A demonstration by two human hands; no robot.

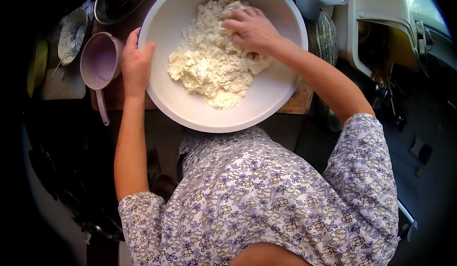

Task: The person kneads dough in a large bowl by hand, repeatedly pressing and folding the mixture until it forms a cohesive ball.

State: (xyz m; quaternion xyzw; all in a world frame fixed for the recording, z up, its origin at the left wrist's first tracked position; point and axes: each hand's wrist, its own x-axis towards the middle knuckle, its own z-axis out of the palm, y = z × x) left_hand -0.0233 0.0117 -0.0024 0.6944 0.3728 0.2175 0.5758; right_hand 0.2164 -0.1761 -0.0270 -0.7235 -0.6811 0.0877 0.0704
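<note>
A large white basin [273, 100] stands before me at the edge of the wooden board. In it lies a heap of crumbly, pale dough [217, 69], rough and lumpy on top. My left hand [136, 64] grips the basin's left rim, with the thumb over the inner side and the fingers outside. At the far right part of the heap, my right hand [251, 28] has its curled fingers in the dough. Some dough shows at its fingertips, which are blurred and partly hidden.
Left of the basin is a pink plastic dipper [101, 60] with its handle towards me. Beyond it are a floury bowl [73, 34] and a dark metal pan [123, 0]. A green striped squash [324, 37] and a white plastic rack [382, 7] stand on the right. The wooden board [298, 100] shows beneath.
</note>
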